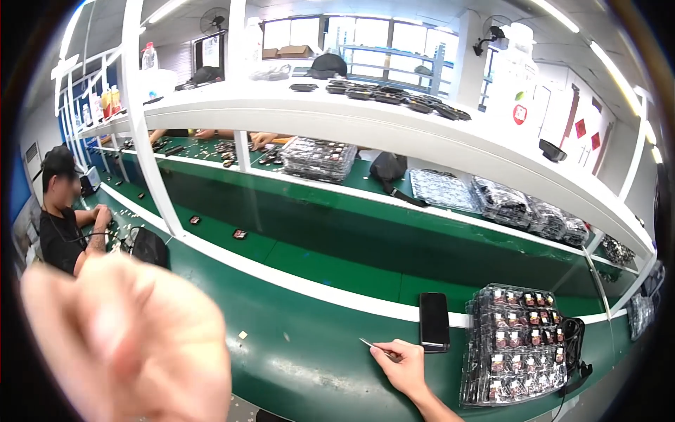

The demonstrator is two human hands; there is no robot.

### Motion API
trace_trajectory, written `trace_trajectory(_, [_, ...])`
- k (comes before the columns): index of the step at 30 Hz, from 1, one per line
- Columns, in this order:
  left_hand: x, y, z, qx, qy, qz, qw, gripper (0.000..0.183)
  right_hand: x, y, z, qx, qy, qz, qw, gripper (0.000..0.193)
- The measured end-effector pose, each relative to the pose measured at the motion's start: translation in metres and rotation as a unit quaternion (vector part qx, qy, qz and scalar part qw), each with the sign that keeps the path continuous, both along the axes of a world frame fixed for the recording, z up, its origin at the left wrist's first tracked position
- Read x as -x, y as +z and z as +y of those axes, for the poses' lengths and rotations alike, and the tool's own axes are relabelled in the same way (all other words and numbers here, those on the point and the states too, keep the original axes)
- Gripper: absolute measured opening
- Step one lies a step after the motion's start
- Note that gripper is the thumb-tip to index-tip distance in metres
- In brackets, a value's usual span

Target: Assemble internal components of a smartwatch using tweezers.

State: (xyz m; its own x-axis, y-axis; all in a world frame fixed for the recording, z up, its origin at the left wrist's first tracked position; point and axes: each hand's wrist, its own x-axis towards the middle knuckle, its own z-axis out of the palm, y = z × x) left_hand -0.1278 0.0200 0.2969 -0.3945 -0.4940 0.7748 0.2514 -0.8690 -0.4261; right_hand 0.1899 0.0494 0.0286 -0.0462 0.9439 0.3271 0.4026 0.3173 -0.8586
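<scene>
My left hand point(133, 344) is raised close to the camera at the lower left, large and blurred. Its fingers look curled together, and whatever may be between them cannot be made out. Low over the green bench, my right hand point(402, 366) is closed in a pinch around slim metal tweezers point(366, 343), whose tip points up and left. Just beyond that hand lies a black phone point(434, 322). To its right stands a stack of clear plastic trays point(517, 344) with rows of small dark parts. One small pale piece point(242, 335) lies on the bench between my hands.
A white frame rail point(295, 278) crosses behind the bench, with a green conveyor belt point(330, 260) beyond. Overhead runs a white shelf point(394, 130) bearing dark parts. A black cable point(576, 344) hangs beside the trays. At far left sits a person in a black cap point(60, 218).
</scene>
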Motion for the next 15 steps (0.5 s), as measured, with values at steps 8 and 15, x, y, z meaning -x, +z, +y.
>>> trace_trajectory(8, [0.081,-0.178,0.218,0.609,0.360,0.269,0.653,0.046,-0.011,-0.001,0.002,0.017,-0.012,-0.007,1.000,0.017])
trace_trajectory(15, [0.161,-0.296,0.257,0.708,0.404,0.197,0.545,0.065,-0.009,0.000,0.002,0.018,-0.007,0.006,1.000,0.016])
